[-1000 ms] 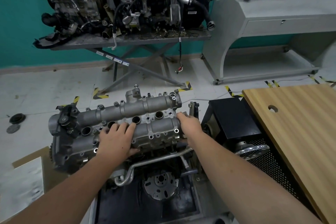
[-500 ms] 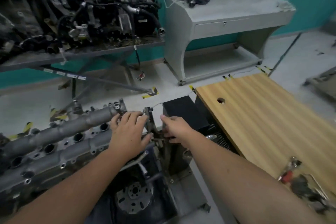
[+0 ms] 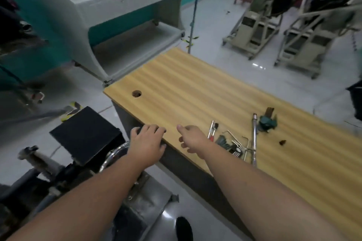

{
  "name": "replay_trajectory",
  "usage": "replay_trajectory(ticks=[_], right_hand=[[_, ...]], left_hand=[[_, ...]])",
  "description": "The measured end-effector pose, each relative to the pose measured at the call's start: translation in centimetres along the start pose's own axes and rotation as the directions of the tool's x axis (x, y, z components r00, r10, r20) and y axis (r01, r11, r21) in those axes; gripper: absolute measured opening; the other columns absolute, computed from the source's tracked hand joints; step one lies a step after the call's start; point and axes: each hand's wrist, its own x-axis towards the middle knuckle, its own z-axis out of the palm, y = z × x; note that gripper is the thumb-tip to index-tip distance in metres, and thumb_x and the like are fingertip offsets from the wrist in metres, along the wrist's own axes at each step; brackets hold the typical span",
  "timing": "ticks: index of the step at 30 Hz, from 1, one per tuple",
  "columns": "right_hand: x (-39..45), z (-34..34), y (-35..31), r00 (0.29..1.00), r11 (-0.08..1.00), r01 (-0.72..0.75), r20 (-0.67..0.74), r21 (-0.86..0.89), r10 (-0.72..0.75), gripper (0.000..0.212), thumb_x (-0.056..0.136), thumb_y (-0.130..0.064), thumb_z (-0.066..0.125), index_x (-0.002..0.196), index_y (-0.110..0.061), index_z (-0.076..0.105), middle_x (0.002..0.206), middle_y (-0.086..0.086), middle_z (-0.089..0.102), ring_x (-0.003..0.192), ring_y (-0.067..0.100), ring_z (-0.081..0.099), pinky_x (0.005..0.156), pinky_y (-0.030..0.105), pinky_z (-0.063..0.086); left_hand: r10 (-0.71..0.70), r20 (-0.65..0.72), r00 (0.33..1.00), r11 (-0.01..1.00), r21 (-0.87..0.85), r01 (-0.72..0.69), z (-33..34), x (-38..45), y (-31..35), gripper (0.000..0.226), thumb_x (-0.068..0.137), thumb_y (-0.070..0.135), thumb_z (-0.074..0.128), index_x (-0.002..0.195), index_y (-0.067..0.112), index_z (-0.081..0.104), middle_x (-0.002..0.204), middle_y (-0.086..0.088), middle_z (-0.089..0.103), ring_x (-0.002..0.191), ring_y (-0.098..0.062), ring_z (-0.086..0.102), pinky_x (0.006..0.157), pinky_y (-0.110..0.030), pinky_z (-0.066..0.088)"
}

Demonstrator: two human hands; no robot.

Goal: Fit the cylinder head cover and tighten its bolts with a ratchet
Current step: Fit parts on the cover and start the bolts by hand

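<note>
Pale tiled floor (image 3: 225, 31) is filling the top of the frame, with a grey console bench (image 3: 109, 6) smeared by motion blur at upper left and two trolley frames (image 3: 278, 31) at upper right; I am not making out what is piled on them. Across the middle a wooden tabletop (image 3: 195, 92) is running diagonally from centre to lower right, a round cable hole (image 3: 137, 93) near its upper-left corner.

I am seeing the left hand (image 3: 147, 143) lying palm down at the table's near-left edge, fingers loosely curled over the corner and holding nothing. Just beside it, the right hand (image 3: 193, 139) is hovering over the wood with fingers relaxed and slightly apart, also gripping nothing.

Right of that hand a clutter of tools is lying on the table: a long chrome ratchet (image 3: 254, 139), pliers with red handles (image 3: 212, 130), a bundle of hex keys (image 3: 233, 146) and a teal object (image 3: 267, 122) that I am unable to identify. Its handle end is partly hidden behind the right forearm.

At lower left, only a blurred grey sliver of what is probably the cylinder head cover (image 3: 37, 159) is showing, cut off by the frame edge, next to a black box (image 3: 86, 135).
</note>
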Motion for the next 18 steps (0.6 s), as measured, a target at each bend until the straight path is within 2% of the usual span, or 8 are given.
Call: replay_trajectory(ticks=[3, 7, 9, 11, 13, 15, 17, 18], right_hand=[[0.9, -4.3, 4.0, 0.993, 0.996, -0.087, -0.084, 0.008, 0.087, 0.041, 0.102, -0.043, 0.042, 0.106, -0.007, 0.060, 0.103, 0.019, 0.067, 0.093, 0.036, 0.065, 0.072, 0.039, 0.050], [2.3, -9.0, 8.9, 0.955, 0.977, -0.198, -0.209, 0.079, 0.211, 0.026, 0.097, -0.013, 0.047, 0.107, 0.004, 0.063, 0.101, 0.023, 0.067, 0.093, 0.038, 0.067, 0.086, 0.044, 0.056], [2.7, -10.8, 10.7, 0.931, 0.956, -0.253, -0.234, 0.145, 0.282, 0.024, 0.096, -0.007, 0.045, 0.109, 0.005, 0.062, 0.103, 0.018, 0.066, 0.100, 0.038, 0.066, 0.090, 0.047, 0.055], [3.0, -12.0, 12.2, 0.903, 0.919, -0.304, -0.231, 0.253, 0.362, 0.017, 0.097, -0.008, 0.045, 0.097, -0.002, 0.061, 0.092, 0.010, 0.060, 0.094, 0.031, 0.062, 0.091, 0.045, 0.055], [3.6, -12.5, 13.4, 0.869, 0.831, -0.326, -0.204, 0.450, 0.451, 0.021, 0.097, -0.006, 0.044, 0.078, -0.012, 0.050, 0.083, 0.008, 0.054, 0.084, 0.028, 0.059, 0.083, 0.044, 0.058], [3.9, -12.5, 13.9, 0.832, 0.663, -0.341, -0.115, 0.667, 0.544, 0.019, 0.095, -0.005, 0.039, 0.080, -0.011, 0.049, 0.075, 0.010, 0.052, 0.066, 0.024, 0.053, 0.061, 0.032, 0.053], [4.2, -12.2, 14.2, 0.818, 0.537, -0.312, -0.066, 0.784, 0.571, 0.015, 0.095, -0.010, 0.042, 0.089, -0.009, 0.056, 0.076, 0.015, 0.057, 0.063, 0.025, 0.059, 0.060, 0.031, 0.054], [4.3, -12.0, 14.3, 0.824, 0.501, -0.295, -0.049, 0.814, 0.564, 0.015, 0.096, -0.013, 0.044, 0.091, -0.007, 0.057, 0.082, -0.003, 0.042, 0.071, 0.027, 0.066, 0.066, 0.035, 0.058]], left_hand=[[0.041, 0.131, 0.991, 0.998, -0.060, -0.033, 2.6, 3.7, 4.7, 0.046, 0.095, 0.049, 0.051, 0.138, 0.035, 0.043, 0.135, 0.008, 0.052, 0.127, -0.018, 0.047, 0.103, -0.044, 0.030], [0.142, 0.254, 0.957, 0.984, -0.144, -0.108, 6.0, 6.8, 10.4, 0.043, 0.096, 0.045, 0.053, 0.135, 0.029, 0.048, 0.130, 0.003, 0.056, 0.115, -0.021, 0.055, 0.091, -0.039, 0.042], [0.149, 0.309, 0.940, 0.956, -0.287, -0.057, 7.6, 7.8, 12.8, 0.035, 0.096, 0.039, 0.057, 0.127, 0.023, 0.055, 0.120, 0.000, 0.060, 0.103, -0.020, 0.060, 0.083, -0.035, 0.048], [0.138, 0.353, 0.925, 0.924, -0.382, 0.007, 9.0, 8.7, 14.9, 0.023, 0.095, 0.033, 0.060, 0.114, 0.020, 0.059, 0.108, -0.002, 0.062, 0.089, -0.018, 0.059, 0.075, -0.032, 0.048], [0.128, 0.377, 0.917, 0.920, -0.390, 0.031, 10.2, 9.4, 16.6, 0.022, 0.090, 0.032, 0.065, 0.107, 0.020, 0.058, 0.101, -0.001, 0.060, 0.086, -0.019, 0.058, 0.074, -0.035, 0.049], [0.107, 0.363, 0.926, 0.949, -0.316, 0.014, 11.1, 10.0, 17.8, 0.028, 0.087, 0.039, 0.067, 0.104, 0.020, 0.055, 0.102, 0.000, 0.060, 0.092, -0.023, 0.060, 0.077, -0.037, 0.051], [0.113, 0.338, 0.934, 0.971, -0.236, -0.032, 11.7, 10.6, 18.8, 0.033, 0.084, 0.044, 0.069, 0.102, 0.021, 0.053, 0.104, 0.001, 0.062, 0.096, -0.024, 0.060, 0.077, -0.037, 0.048], [0.127, 0.340, 0.932, 0.978, -0.200, -0.060, 12.1, 10.9, 19.1, 0.034, 0.083, 0.043, 0.069, 0.104, 0.021, 0.053, 0.107, 0.000, 0.062, 0.099, -0.025, 0.059, 0.078, -0.037, 0.047]])
